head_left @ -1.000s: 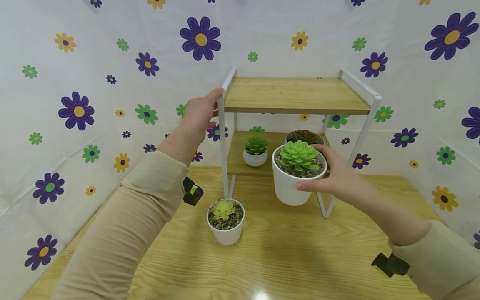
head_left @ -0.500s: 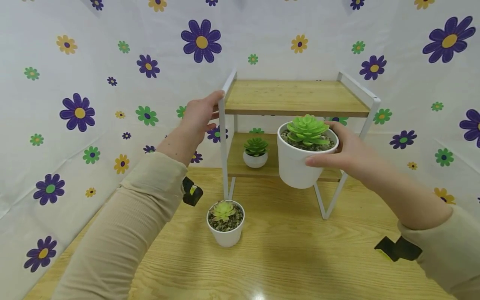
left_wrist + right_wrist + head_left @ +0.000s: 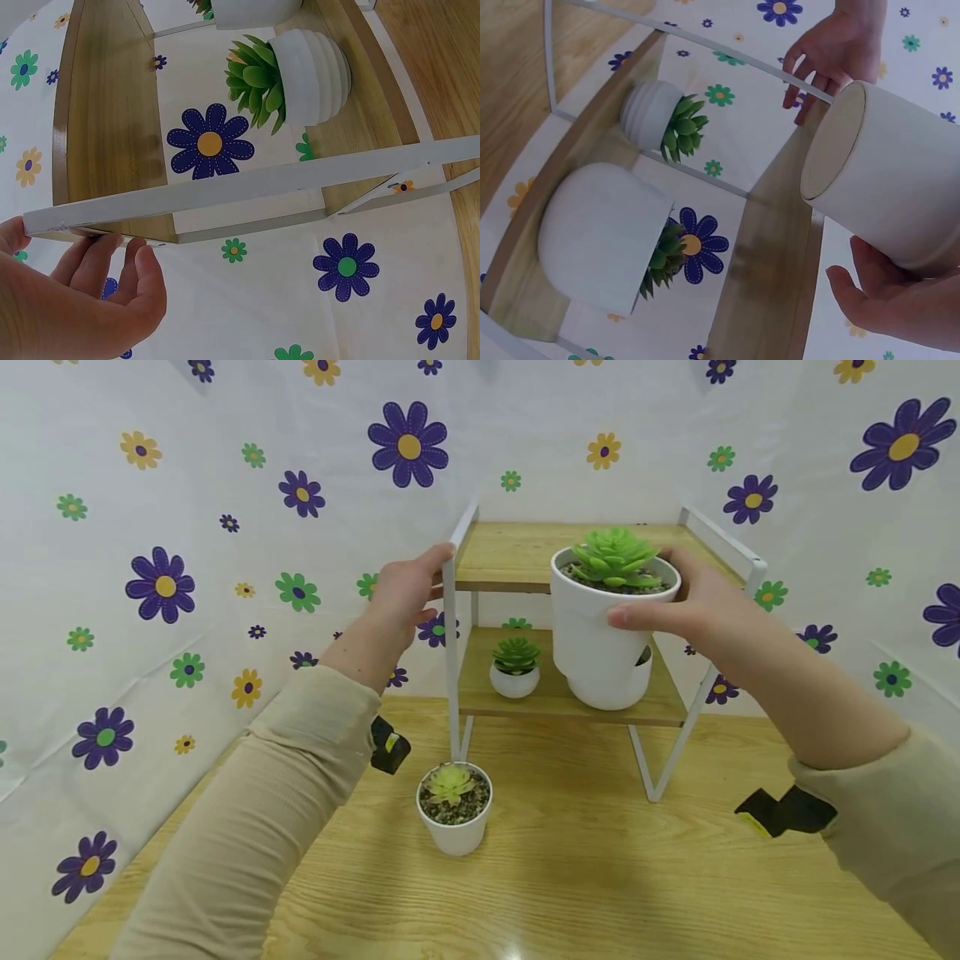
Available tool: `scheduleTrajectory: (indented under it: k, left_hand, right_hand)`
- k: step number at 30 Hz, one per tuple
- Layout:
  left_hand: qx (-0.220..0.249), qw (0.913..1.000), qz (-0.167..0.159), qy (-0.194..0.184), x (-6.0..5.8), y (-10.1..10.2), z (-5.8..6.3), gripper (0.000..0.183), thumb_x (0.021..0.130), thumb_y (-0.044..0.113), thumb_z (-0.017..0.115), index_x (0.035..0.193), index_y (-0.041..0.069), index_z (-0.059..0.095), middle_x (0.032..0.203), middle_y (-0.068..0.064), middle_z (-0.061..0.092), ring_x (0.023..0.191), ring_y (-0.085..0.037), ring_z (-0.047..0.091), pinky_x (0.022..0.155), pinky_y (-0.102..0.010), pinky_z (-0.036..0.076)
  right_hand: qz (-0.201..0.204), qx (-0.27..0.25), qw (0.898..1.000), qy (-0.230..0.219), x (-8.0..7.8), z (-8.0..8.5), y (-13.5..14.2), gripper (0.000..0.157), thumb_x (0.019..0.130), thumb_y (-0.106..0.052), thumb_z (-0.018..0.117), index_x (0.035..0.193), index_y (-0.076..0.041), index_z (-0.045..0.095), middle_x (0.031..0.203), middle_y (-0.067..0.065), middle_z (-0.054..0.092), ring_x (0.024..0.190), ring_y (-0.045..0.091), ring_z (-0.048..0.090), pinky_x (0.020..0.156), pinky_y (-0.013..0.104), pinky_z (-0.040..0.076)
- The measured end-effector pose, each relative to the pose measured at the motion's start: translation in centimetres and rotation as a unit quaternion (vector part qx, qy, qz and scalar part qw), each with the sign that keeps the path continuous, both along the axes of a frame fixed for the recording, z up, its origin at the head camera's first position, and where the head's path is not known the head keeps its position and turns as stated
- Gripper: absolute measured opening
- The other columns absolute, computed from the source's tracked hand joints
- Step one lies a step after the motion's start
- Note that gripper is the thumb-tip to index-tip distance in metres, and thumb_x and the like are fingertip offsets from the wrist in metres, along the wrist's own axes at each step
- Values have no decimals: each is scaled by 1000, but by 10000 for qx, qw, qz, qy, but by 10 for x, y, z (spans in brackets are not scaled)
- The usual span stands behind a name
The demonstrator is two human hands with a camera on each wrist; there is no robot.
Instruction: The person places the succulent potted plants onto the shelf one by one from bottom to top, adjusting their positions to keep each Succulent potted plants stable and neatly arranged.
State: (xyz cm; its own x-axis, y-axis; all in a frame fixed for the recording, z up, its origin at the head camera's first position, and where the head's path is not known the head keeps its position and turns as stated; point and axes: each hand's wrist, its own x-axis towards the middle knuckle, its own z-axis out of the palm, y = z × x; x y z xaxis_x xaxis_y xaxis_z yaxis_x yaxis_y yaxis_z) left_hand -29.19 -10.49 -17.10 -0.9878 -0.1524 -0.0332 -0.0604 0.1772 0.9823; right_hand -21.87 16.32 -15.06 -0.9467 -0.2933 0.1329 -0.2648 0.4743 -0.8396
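My right hand point(image 3: 701, 597) holds a white pot point(image 3: 588, 618) with a bright green succulent point(image 3: 615, 560) and pebbles, upright in front of the two-tier shelf's top board point(image 3: 517, 556). Thumb and fingers are round the pot's upper right side; its underside shows in the right wrist view. At the shelf's upper left corner, my left hand point(image 3: 405, 593) grips the white metal frame point(image 3: 225, 187), thumb and fingers on either side. A small white ribbed pot point(image 3: 515, 682) with a green succulent sits on the lower board. Beside it stands a rounded white pot point(image 3: 604, 236), mostly hidden in the head view.
Another white pot point(image 3: 459, 837) with a pale green succulent stands on the wooden table point(image 3: 570, 860), in front of the shelf's left leg. A white cloth backdrop point(image 3: 540, 410) with printed flowers closes in the back and sides.
My right hand has lifted the potted succulent from the lower board's level up in front of the top board. My left hand stays on the shelf frame.
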Motion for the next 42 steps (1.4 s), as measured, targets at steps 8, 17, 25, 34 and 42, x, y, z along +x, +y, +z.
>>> scheduleTrajectory:
  k: [8, 17, 25, 34, 42]
  left_hand:
    - [-2, 10000, 18, 21, 0, 0, 0, 49, 92, 47, 50, 127, 13, 54, 134, 0, 54, 124, -18, 48, 103, -35, 38]
    - [-13, 10000, 31, 19, 2, 0, 2, 48, 93, 46, 49, 128, 13, 53, 135, 0, 52, 125, -18, 47, 103, -35, 37]
    - [14, 10000, 27, 87, 4, 2, 2, 48, 93, 45, 49, 128, 13, 52, 135, 0, 52, 125, -18, 47, 104, -36, 37]
    - [-56, 9999, 72, 95, 3, 1, 0, 48, 93, 46, 49, 127, 12, 54, 136, 0, 51, 125, -18, 48, 103, -36, 37]
    - [-73, 9999, 53, 128, 4, 1, -1, 49, 93, 46, 49, 127, 12, 54, 136, 0, 51, 126, -19, 46, 104, -36, 37]
  right_hand:
    - [-157, -141, 9997, 85, -12, 13, -5, 83, 84, -34, 66, 147, -14, 17, 145, 12, 32, 132, 29, 31, 111, 55, 22]
    - [-481, -181, 9987, 72, -26, 25, -18, 90, 82, -42, 66, 149, -16, 11, 149, 12, 29, 132, 30, 34, 108, 55, 28]
    - [-518, -453, 9975, 143, -30, 33, -34, 81, 85, -42, 63, 146, -14, 19, 142, 12, 35, 125, 27, 40, 106, 49, 35]
    - [-459, -1332, 9873, 738, -42, 47, -42, 67, 87, -37, 61, 139, -11, 28, 130, 3, 42, 119, 20, 43, 107, 44, 36]
    - [-598, -1125, 9904, 540, -52, 45, -56, 73, 86, -37, 62, 143, -9, 24, 140, 9, 38, 123, 22, 43, 106, 40, 37]
